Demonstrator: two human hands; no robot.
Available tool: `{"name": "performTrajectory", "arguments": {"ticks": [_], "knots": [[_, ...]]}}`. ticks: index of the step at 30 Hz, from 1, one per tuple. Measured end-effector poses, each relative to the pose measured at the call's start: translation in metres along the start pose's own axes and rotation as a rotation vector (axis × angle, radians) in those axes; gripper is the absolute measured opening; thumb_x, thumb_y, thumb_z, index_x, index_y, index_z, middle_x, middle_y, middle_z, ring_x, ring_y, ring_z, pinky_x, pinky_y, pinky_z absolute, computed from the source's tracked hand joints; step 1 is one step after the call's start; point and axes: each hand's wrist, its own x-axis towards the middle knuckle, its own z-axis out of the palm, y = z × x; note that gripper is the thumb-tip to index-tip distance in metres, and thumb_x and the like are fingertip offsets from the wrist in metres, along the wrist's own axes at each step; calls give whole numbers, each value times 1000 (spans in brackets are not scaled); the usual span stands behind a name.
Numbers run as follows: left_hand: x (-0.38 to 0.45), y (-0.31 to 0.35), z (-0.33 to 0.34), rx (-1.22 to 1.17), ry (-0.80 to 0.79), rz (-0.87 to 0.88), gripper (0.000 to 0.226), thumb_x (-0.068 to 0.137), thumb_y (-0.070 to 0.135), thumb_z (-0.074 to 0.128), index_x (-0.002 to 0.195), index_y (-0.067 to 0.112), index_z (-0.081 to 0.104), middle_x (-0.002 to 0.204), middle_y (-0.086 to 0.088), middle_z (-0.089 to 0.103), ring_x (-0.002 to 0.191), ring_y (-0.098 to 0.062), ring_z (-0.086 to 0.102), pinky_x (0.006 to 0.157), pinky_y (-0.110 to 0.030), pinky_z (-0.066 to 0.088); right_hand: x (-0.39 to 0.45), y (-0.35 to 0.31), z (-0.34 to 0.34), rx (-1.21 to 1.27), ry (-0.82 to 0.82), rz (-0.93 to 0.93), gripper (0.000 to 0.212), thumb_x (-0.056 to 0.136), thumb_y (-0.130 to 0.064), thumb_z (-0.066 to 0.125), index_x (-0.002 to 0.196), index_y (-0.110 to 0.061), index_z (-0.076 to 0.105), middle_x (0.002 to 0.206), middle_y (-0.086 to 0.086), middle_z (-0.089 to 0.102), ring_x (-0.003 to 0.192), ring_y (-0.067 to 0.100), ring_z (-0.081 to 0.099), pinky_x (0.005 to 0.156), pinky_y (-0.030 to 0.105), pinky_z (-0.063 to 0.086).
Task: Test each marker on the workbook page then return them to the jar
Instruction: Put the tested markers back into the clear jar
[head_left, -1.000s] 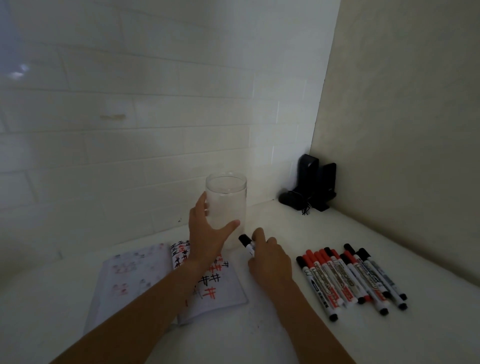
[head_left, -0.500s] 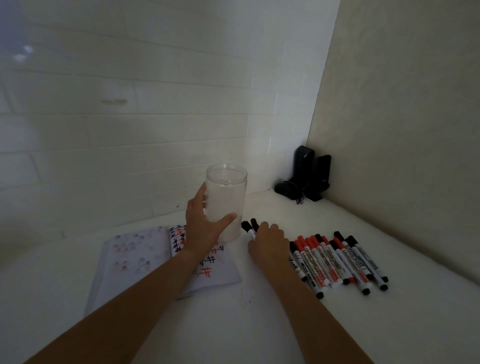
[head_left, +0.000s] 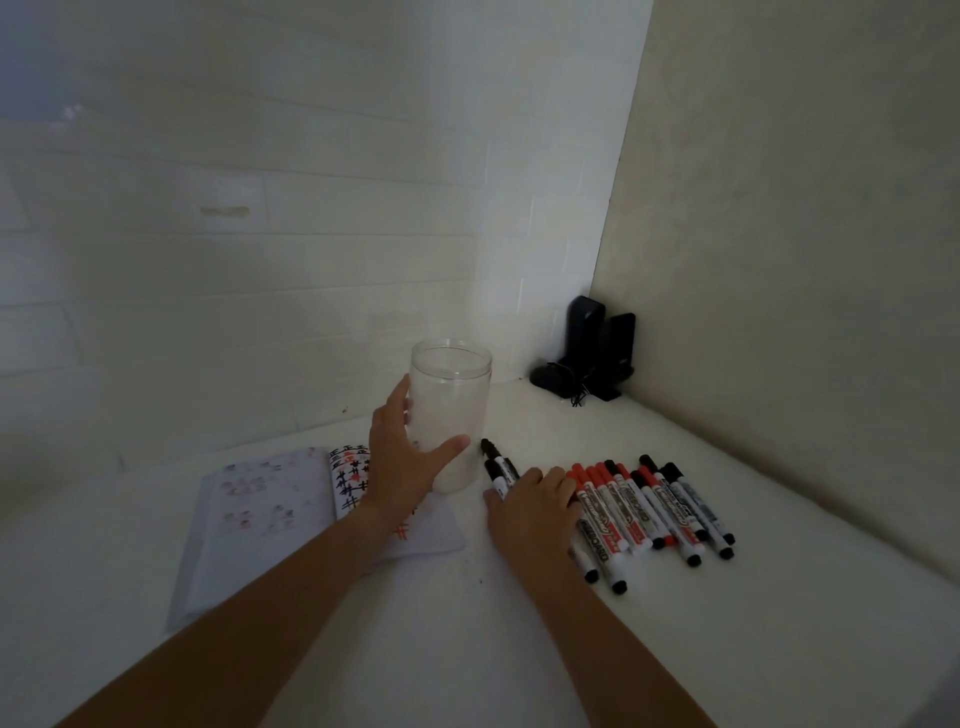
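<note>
I see the left hand (head_left: 408, 462) gripping the upright jar (head_left: 451, 415) at frame centre; the right hand (head_left: 532, 506) seems to hold two black-capped markers (head_left: 498, 467) beside it, workbook (head_left: 270, 504) lower left

Clear, frosted-looking jar (head_left: 451, 415) on a white counter (head_left: 779, 623); just left of the jar, an open white workbook (head_left: 270, 509) with faint pink printed marks on one page and black and red tally strokes on the other. Right of the jar, white-bodied markers (head_left: 649, 512) with red or black caps and matching label print. Beyond the jar, black devices (head_left: 592, 353) against white tiles (head_left: 260, 260) and a beige wall (head_left: 805, 260).
</note>
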Motion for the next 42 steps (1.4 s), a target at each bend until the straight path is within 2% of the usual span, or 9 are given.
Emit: {"name": "performTrajectory", "arguments": {"ticks": [3, 7, 18, 21, 24, 27, 31, 34, 42], "knots": [[-2, 2, -1, -12, -6, -5, 108, 56, 65, 82, 148, 48, 27, 131, 12, 39, 123, -13, 47, 96, -49, 54, 13, -6, -13, 141, -145, 53, 58, 99, -45, 57, 139, -6, 41, 142, 17, 41, 132, 33, 41, 105, 44, 42], [0, 2, -1, -5, -5, -6, 108, 57, 66, 81, 149, 47, 27, 131, 13, 38, 122, -12, 47, 98, -49, 53, 25, -7, -15, 168, -174, -10, 39, 98, -27, 60, 127, -5, 48, 127, 12, 59, 113, 25, 61, 94, 33, 53], [-1, 5, -6, -7, -31, 34, 104, 57, 62, 84, 145, 49, 31, 130, 11, 44, 120, -13, 53, 92, -39, 57, 26, 4, -18, 218, -90, -34, 37, 86, -33, 69, 113, -12, 55, 103, 3, 65, 84, 17, 63, 69, 28, 53], [-3, 5, -5, 7, -27, 39, 105, 56, 65, 83, 145, 48, 31, 129, 13, 44, 119, -12, 53, 94, -43, 56, 30, 2, -22, 352, -81, -48, 38, 84, -35, 71, 110, -13, 52, 98, 2, 62, 81, 18, 62, 65, 29, 48], [-5, 5, -5, 28, -36, 40, 107, 57, 68, 80, 148, 47, 28, 128, 14, 42, 120, -13, 52, 96, -45, 55, 33, -1, -25, 653, -40, -43, 34, 78, -30, 73, 96, -12, 52, 87, 5, 62, 71, 21, 64, 60, 38, 58], [-4, 3, -5, 39, -43, 34, 108, 57, 69, 81, 149, 43, 29, 130, 10, 44, 119, -15, 52, 95, -46, 55, 34, -1, -35, 925, 30, -48, 24, 80, -16, 73, 90, -9, 53, 77, 9, 60, 61, 22, 59, 58, 45, 59], [-1, 2, -5, 61, -43, 29, 108, 57, 68, 83, 148, 41, 31, 130, 9, 46, 117, -14, 54, 94, -46, 56, 41, -8, -70, 1074, 298, -149, 18, 83, -3, 69, 94, -6, 56, 70, 7, 57, 52, 7, 50, 46, 21, 47], [1, 0, -3, 78, -41, 33, 109, 57, 71, 82, 148, 40, 31, 129, 8, 47, 116, -15, 55, 92, -46, 56, 46, -24, -101, 1094, 561, -277, 20, 83, 2, 66, 90, -8, 51, 65, 3, 52, 50, 6, 45, 45, 17, 41], [11, 3, -3, 246, -66, 71, 108, 52, 73, 78, 140, 31, 32, 127, 3, 49, 109, -17, 55, 90, -45, 56, 66, -75, -160, 1065, 704, -549, 23, 84, 2, 68, 98, -9, 53, 69, -13, 48, 54, 5, 46, 53, 15, 45]]}}
